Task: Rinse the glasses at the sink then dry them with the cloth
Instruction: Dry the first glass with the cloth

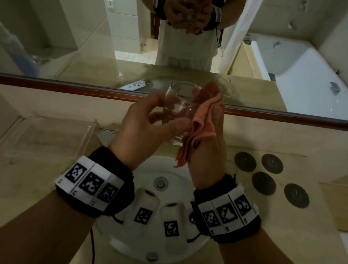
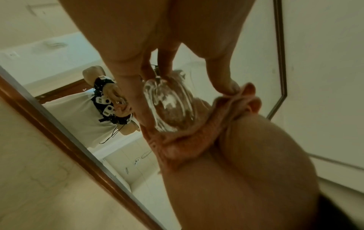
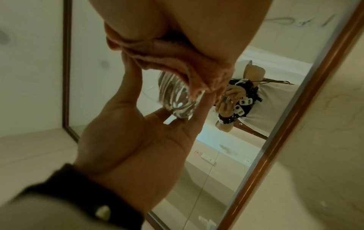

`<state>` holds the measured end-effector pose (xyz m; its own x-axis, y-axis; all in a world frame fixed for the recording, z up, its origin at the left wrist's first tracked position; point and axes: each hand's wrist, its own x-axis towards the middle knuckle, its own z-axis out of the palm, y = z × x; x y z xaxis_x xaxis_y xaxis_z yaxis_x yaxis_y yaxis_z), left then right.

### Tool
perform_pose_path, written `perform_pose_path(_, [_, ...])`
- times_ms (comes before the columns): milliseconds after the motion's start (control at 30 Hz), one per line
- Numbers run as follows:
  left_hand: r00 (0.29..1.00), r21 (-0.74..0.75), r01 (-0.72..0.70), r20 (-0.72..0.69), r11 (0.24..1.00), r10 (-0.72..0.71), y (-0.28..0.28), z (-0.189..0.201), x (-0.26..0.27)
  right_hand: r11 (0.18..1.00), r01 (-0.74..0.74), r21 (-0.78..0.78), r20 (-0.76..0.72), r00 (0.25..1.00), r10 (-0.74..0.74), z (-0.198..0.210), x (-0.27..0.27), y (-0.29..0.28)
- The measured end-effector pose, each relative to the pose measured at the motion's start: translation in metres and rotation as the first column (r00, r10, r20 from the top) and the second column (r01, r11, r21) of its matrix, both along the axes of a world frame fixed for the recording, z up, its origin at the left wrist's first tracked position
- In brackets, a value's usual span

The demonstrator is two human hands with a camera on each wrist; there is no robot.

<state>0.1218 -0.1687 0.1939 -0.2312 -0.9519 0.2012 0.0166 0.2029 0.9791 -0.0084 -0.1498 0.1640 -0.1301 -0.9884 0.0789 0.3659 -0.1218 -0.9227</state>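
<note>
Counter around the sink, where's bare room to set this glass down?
Bare marble lies right of the sink, in front of the four dark coasters, and on the left, in front of the clear tray. The basin is crowded with white rolls.

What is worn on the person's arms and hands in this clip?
Both forearms are bare, with no gloves or sleeves in the head view. Each wrist carries a black band faced with white panels printed with black square code markers. A thin black cable hangs below the left wrist.
</note>
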Motion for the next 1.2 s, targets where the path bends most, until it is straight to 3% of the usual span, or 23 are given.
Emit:
perform_pose_path(100, [0.997, 0.057, 0.064, -0.052, 0.996, -0.061, -0.004, -0.005, 0.005, 0.978, -0.059, 0.199, 0.043, 0.998, 0.051, -0.001, -0.005, -0.015])
perform_pose_path(167, [0.992, 0.095, 0.102, -0.091, 0.990, -0.093, -0.003, -0.009, 0.008, 0.970, -0.100, 0.222, 0.068, 0.994, 0.087, 0.000, -0.013, -0.020])
perform_pose_path(267, [0.976, 0.153, 0.131, -0.195, 0.980, -0.100, -0.001, -0.010, 0.009, 0.977, -0.164, 0.137, 0.114, 0.982, 0.149, 0.003, -0.015, -0.014])
perform_pose_path(367, [0.960, 0.195, 0.110, -0.276, 0.975, -0.053, 0.002, -0.005, 0.004, 0.994, -0.109, 0.000, 0.057, 0.992, 0.109, 0.007, -0.010, -0.004])
perform_pose_path(533, [0.999, 0.029, 0.013, -0.033, 1.000, -0.012, 0.005, -0.001, 0.001, 0.990, -0.058, -0.130, -0.013, 0.998, 0.057, 0.005, 0.000, 0.001])
perform_pose_path(667, [0.999, 0.057, 0.053, -0.009, 0.997, -0.052, 0.002, 0.000, 0.007, 0.997, -0.058, 0.049, 0.087, 0.995, 0.053, 0.000, -0.008, -0.008])
perform_pose_path(800, [0.980, 0.181, 0.170, -0.132, 0.969, -0.148, 0.006, 0.000, 0.010, 0.993, -0.081, 0.081, 0.137, 0.988, 0.070, -0.002, -0.015, -0.011])
perform_pose_path(933, [0.949, 0.334, 0.182, -0.305, 0.925, -0.077, 0.012, 0.004, -0.002, 0.993, -0.118, -0.011, 0.136, 0.984, 0.118, 0.008, -0.008, -0.006])
perform_pose_path(1000, [0.955, 0.328, 0.148, -0.292, 0.933, -0.048, 0.014, 0.004, -0.004, 0.993, -0.072, -0.091, 0.069, 0.995, 0.078, 0.012, -0.008, -0.004])
perform_pose_path(1100, [0.989, 0.250, 0.081, -0.141, 0.965, -0.046, 0.012, 0.005, 0.001, 0.986, 0.030, -0.161, -0.218, 0.974, -0.065, 0.022, -0.014, -0.005])
perform_pose_path(1200, [0.990, 0.047, 0.022, 0.136, 0.999, -0.028, 0.008, 0.005, 0.007, 0.983, -0.066, -0.168, -0.583, 0.811, -0.045, 0.029, -0.025, -0.006])
